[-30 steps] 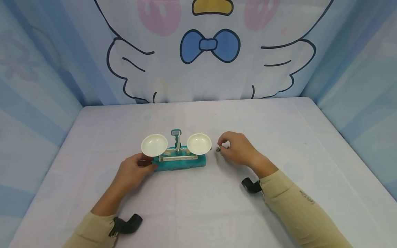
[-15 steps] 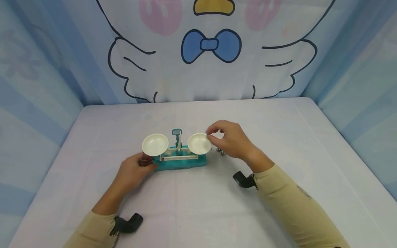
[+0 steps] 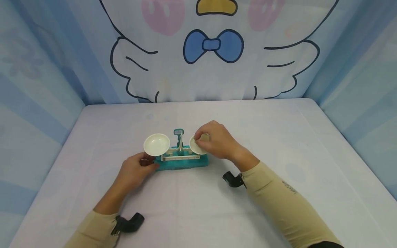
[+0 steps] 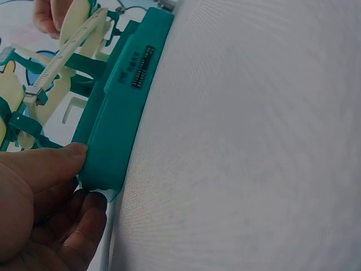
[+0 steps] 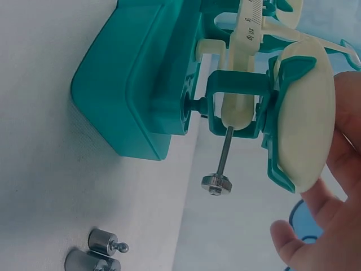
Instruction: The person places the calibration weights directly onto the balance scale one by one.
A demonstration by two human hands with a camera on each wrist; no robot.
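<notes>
A teal balance scale point(image 3: 183, 164) stands on the table. My left hand point(image 3: 131, 172) grips the left end of its base; in the left wrist view the thumb point(image 4: 62, 164) lies on the upper side and the fingers curl at the end. The left cream pan point(image 3: 156, 144) holds nothing. Over the right pan point(image 5: 307, 113), my right hand point(image 3: 218, 141) has thumb and forefinger pinched together, seemingly on a very small weight. The fingertips are hidden behind that pan in the right wrist view, and the small piece is barely visible in the head view.
Several small metal weights point(image 5: 102, 241) stand on the table beside the scale's right end; the right hand hides them in the head view. A screw with a knurled nut point(image 5: 216, 184) sticks out from the beam. A printed curtain point(image 3: 212, 75) hangs behind the table.
My right hand has lifted from the weights beside the scale and moved left over the right pan, fingertips pinched. My left hand stays on the base.
</notes>
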